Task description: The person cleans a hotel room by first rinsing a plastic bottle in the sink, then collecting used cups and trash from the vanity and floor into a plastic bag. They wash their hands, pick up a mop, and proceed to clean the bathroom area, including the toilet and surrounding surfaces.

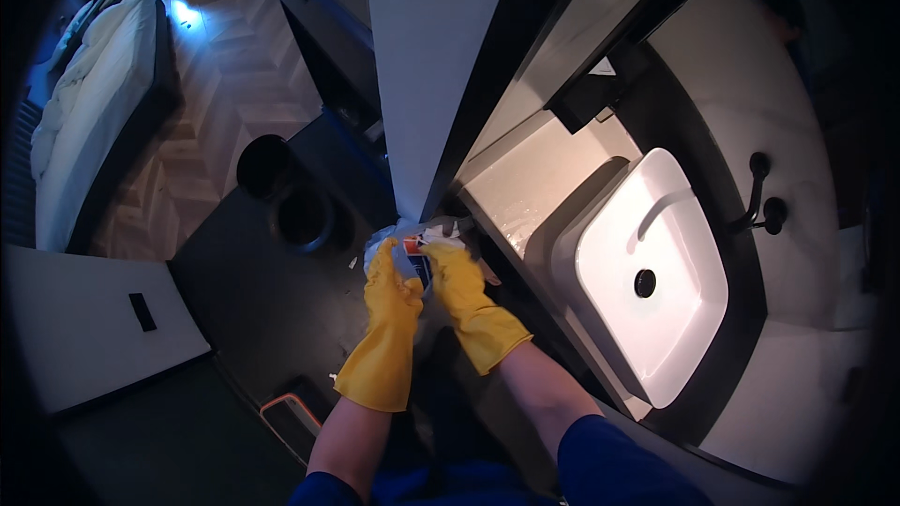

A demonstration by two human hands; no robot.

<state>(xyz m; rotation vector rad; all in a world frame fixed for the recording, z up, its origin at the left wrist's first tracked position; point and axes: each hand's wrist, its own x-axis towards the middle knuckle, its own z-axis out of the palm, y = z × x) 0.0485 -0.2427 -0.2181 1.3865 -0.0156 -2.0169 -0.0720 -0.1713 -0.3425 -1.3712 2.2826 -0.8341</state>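
Both my hands wear yellow rubber gloves and meet low over the dark floor, below the wall end. My left hand grips the left side of a thin, pale plastic bag. The fingers of my right hand are curled at the bag's other side, against its contents; they are slightly blurred. Between the gloves shows a printed packet in dark blue, white and orange-red. Crumpled white paper sticks up beside it. The lower part of the bag is hidden by the gloves.
A white vessel basin on a counter stands to my right, with a black wall tap. Left are two black round bins, a white door panel and a bed. Small white scraps lie on the floor.
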